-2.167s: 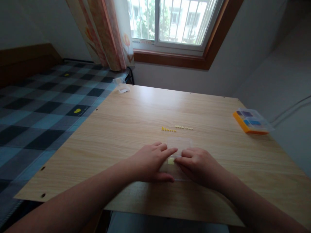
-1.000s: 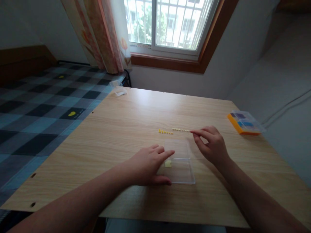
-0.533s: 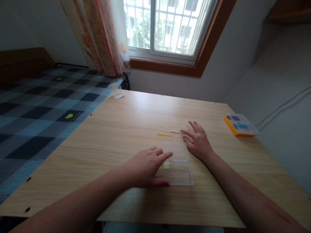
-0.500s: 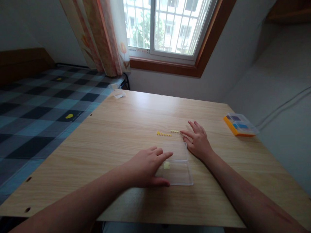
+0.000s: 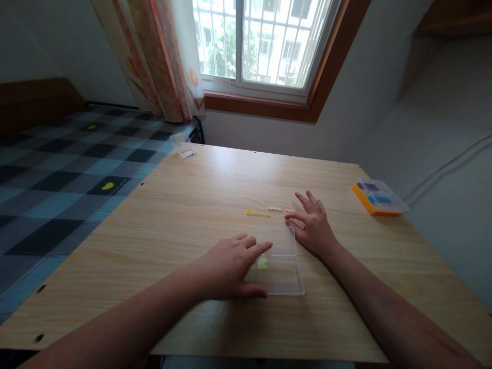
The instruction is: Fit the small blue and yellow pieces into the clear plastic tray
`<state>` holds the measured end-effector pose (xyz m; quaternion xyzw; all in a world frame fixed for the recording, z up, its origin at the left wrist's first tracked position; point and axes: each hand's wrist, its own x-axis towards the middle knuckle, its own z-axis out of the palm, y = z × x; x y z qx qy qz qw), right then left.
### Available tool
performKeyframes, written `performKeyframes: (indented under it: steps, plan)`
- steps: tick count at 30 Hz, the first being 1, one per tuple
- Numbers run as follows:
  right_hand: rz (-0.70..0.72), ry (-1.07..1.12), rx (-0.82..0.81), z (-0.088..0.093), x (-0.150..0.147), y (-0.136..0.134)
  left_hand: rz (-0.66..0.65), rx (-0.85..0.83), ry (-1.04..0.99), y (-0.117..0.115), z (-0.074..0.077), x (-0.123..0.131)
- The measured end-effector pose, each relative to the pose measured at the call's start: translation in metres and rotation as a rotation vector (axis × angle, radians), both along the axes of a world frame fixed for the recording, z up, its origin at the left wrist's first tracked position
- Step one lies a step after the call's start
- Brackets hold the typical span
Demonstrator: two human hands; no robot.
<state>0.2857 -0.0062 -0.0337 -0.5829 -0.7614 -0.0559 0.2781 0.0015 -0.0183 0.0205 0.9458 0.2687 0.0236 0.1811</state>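
My left hand [image 5: 234, 266] rests at the left side of a clear plastic box [image 5: 286, 279], thumb and index finger spread apart over it. The box lies opened flat, with its lid [image 5: 284, 241] on the far side and a small pale yellow piece [image 5: 262, 263] inside. Beyond the lid is my right hand [image 5: 311, 223], thumb and index fingertips pinched close together, other fingers raised. Whatever is between those tips is too small to make out. Just left of it are a row of tiny yellow pieces [image 5: 258, 213], tiny pale pieces [image 5: 274, 209] and more pale pieces [image 5: 290, 210].
An orange box with a clear lid [image 5: 378, 197] stands at the table's right edge. A small open clear container [image 5: 187, 150] sits at the far left corner. The wooden table [image 5: 154, 230] borders a bed with checked bedding [image 5: 96, 169]; a window is behind.
My right index finger has drawn back toward the thumb, closing the gap between them. A few pale pieces beside its fingertips now show. My left hand stays at the box.
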Motion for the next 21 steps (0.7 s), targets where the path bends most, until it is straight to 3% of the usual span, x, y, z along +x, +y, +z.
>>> performKeyframes:
  steps: [5, 10, 13, 16, 21]
  plan:
    - [0.007, -0.002, 0.045, 0.005, 0.002, 0.000, -0.001, -0.010, 0.025, 0.000, 0.001, 0.000]
    - [0.118, 0.143, 0.238, 0.035, 0.002, -0.019, -0.002, -0.004, 0.016, 0.000, 0.000, 0.000]
    - [0.320, 0.166, 0.150, 0.053, -0.010, -0.040, -0.007, 0.004, 0.000, 0.000, -0.001, 0.000]
    - [0.515, 0.067, -0.009, 0.061, -0.028, -0.056, -0.013, 0.005, 0.003, -0.001, -0.002, 0.000]
    - [0.591, -0.090, -0.136, 0.053, -0.044, -0.066, -0.012, 0.010, 0.004, -0.001, -0.003, 0.000]
